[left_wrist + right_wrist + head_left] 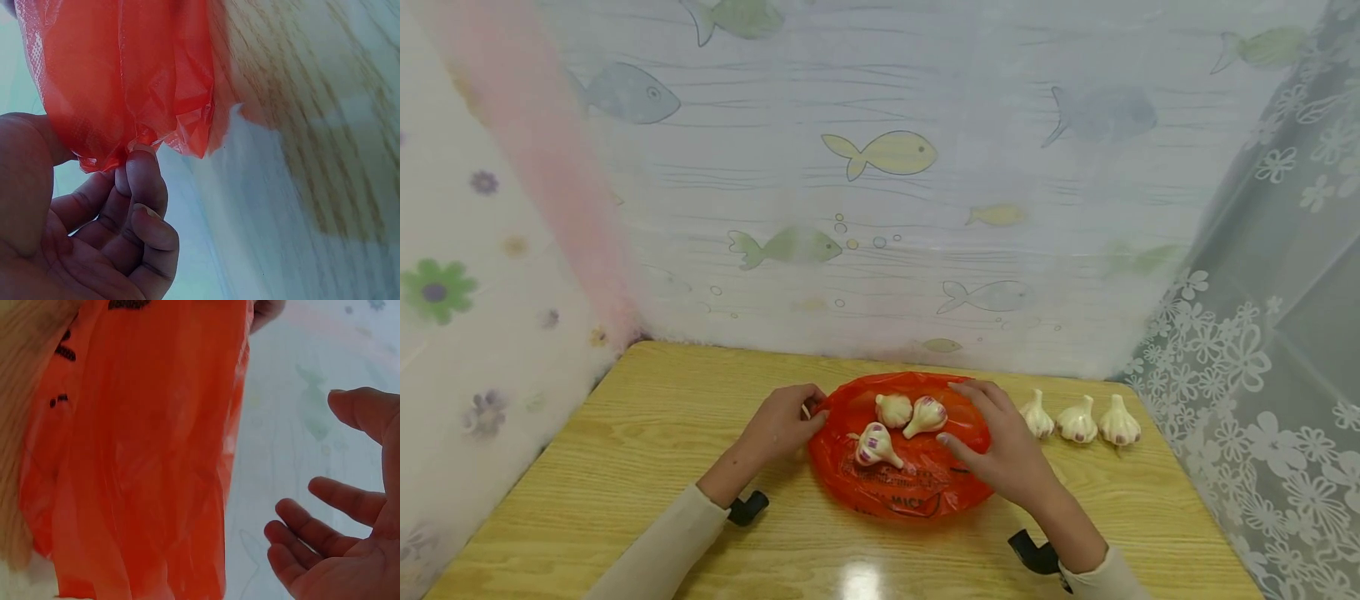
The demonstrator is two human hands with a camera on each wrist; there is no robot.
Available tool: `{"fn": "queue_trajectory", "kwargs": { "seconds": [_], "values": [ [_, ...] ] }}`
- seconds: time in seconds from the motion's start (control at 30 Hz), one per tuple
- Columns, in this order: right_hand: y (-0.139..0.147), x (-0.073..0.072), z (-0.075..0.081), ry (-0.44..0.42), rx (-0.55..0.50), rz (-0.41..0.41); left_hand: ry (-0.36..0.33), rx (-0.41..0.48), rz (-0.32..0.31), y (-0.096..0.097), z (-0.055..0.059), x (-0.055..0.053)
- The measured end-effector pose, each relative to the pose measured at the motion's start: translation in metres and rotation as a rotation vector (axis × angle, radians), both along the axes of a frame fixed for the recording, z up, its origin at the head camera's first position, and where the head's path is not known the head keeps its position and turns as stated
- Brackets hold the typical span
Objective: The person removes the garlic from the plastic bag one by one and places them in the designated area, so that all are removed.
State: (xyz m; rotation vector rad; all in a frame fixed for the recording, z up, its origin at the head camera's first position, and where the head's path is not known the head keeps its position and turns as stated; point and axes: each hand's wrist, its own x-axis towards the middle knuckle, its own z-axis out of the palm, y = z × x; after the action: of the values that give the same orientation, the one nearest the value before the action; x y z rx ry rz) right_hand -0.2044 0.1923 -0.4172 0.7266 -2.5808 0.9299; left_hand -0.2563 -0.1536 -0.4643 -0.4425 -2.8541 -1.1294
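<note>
A red plastic bag point(951, 498) with dark print stands spread open at the table's middle, three garlic bulbs point(877, 445) lying in it. At the bag's left rim, my left hand point(782, 425) pinches a gathered bit of the plastic between thumb and fingers, clearly seen on the bag point(156, 69) in the left wrist view. My right hand point(1003, 446) is over the right side of the bag, its fingers spread and nothing in its grasp. The right wrist view has those fingers point(319, 531) apart from the plastic.
Three more garlic bulbs point(1077, 422) stand in a row on the wooden table point(685, 400), to the right of the bag. A fish-print curtain point(880, 208) hangs behind the table. Flowered curtains hang on both sides.
</note>
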Motion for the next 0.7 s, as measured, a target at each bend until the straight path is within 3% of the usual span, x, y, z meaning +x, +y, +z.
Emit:
{"fn": "queue_trajectory", "kwargs": {
  "seconds": [0.23,0.7],
  "values": [
    [-0.013,0.000,-0.006,0.009,-0.015,0.091,0.002,0.002,-0.003,0.000,0.000,0.000],
    [-0.039,0.003,-0.012,-0.072,0.040,0.162,0.005,-0.003,-0.001,0.000,0.001,0.001]
  ]
}}
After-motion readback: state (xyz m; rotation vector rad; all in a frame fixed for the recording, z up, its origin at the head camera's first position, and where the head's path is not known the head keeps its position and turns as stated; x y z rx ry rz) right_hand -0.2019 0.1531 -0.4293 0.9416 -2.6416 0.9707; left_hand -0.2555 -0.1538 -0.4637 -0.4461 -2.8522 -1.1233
